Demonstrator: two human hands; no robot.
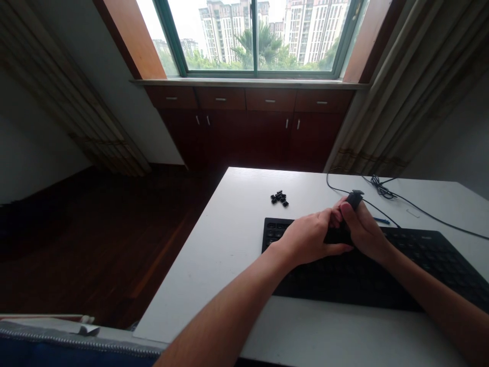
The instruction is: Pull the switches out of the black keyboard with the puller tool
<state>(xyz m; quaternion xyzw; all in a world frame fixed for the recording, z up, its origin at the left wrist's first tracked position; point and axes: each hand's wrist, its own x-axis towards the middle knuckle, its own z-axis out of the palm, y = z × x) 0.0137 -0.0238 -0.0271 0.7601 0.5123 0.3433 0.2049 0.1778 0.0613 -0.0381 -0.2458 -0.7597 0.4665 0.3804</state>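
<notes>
A black keyboard (420, 265) lies on the white table (237, 239). Both hands meet over its upper left part. My left hand (311, 239) is curled, its fingers pressed against a small black tool (354, 200). My right hand (362, 229) is wrapped round that tool, whose top sticks up above the fingers. A small pile of loose black keycaps (279, 198) lies on the table beyond the keyboard, apart from both hands.
A black cable (385, 193) runs across the table's far right. A thin blue pen-like object (382, 220) lies behind the keyboard. Dark wooden cabinets (252, 122) stand under a window. The table's left edge drops to dark wooden floor (95, 244).
</notes>
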